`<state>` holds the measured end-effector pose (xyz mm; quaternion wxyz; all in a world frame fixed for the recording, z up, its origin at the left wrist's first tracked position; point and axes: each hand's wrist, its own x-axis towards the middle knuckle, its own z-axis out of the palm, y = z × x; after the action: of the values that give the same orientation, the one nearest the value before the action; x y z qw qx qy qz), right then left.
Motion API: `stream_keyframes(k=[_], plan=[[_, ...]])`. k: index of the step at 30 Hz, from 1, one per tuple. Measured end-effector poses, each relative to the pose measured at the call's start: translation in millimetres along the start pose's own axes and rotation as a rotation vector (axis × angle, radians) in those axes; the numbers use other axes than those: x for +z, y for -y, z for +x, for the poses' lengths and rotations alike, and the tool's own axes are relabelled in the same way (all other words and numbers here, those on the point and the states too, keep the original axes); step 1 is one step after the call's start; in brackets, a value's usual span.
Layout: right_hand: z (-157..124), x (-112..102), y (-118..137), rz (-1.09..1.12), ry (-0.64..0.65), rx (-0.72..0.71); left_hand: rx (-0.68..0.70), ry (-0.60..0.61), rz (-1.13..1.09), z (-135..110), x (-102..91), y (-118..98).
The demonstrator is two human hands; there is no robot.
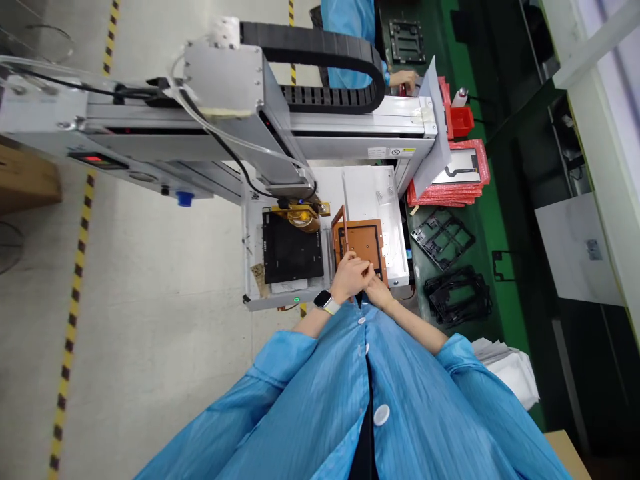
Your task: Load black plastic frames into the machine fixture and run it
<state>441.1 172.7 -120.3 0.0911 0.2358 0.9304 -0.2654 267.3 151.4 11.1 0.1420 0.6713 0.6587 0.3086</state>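
A flat orange-brown fixture [364, 241] lies on the white machine bed, with a thin black outline on its face. At its left side a narrow orange-brown frame [340, 219] stands tilted up. My left hand [351, 275], with a watch on the wrist, is closed at the fixture's near end, its fingers curled. My right hand [379, 291] meets it there, the fingers pressed together close to the left fingertips. Whatever the fingers pinch is too small and hidden to make out. Left of the fixture, a black rectangular plate [293, 252] rests beneath the machine's head.
A gantry machine [345, 123] spans the bed, its amber-coloured head [304, 219] hanging low over the black plate. On the green bench at right lie black frames [457, 297], red bubble-wrap sheets [470, 180] and a red bin [461, 122]. A co-worker's hand [404, 80] shows beyond the gantry.
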Motion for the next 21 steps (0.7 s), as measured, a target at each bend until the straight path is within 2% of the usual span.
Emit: stream_keyframes(k=[5, 8, 14, 18, 21], plan=[[-18.5, 5.5, 4.5, -0.017, -0.086, 0.054, 0.006, -0.027, -0.041, -1.9, 2.7, -0.4], [-26.1, 7.7, 2.1, -0.019, -0.069, 0.080, 0.036, 0.001, -0.056, -5.3, 7.3, -3.6], [-37.9, 11.1, 3.0, -0.041, -0.015, -0.021, 0.200, 0.215, -0.071, -25.0, 25.5, -7.8], [-38.4, 8.2, 6.6, -0.007, -0.028, -0.022, 0.301, 0.352, -0.106, -37.0, 36.3, 0.2], [-35.9, 4.0, 8.2, 0.009, 0.000, -0.030, 0.360, 0.458, -0.151, -35.7, 46.3, 9.1]])
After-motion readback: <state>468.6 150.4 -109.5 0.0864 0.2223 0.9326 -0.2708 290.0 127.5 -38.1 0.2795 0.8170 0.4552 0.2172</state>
